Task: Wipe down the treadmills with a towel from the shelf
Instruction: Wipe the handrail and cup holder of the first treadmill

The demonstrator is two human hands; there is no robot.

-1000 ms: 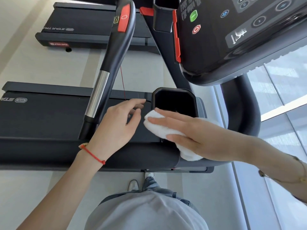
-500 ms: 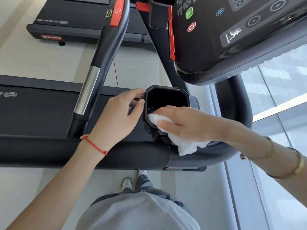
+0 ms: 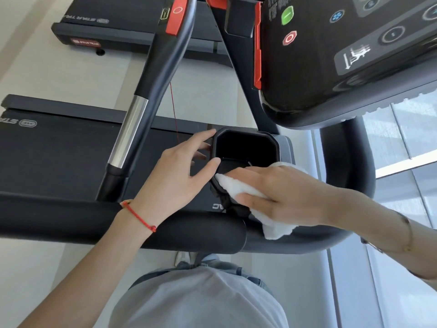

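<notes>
Head view recorded the right hand [image 3: 288, 195] flat, fingers straight, pressing the white towel [image 3: 238, 189] against the near rim of the treadmill's cup holder [image 3: 246, 147]; left hand [image 3: 175, 176] open-fingered, touching the holder's left edge.

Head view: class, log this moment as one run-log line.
left hand: steadies cup holder | right hand: presses towel on holder's near rim | step: wiping
</notes>
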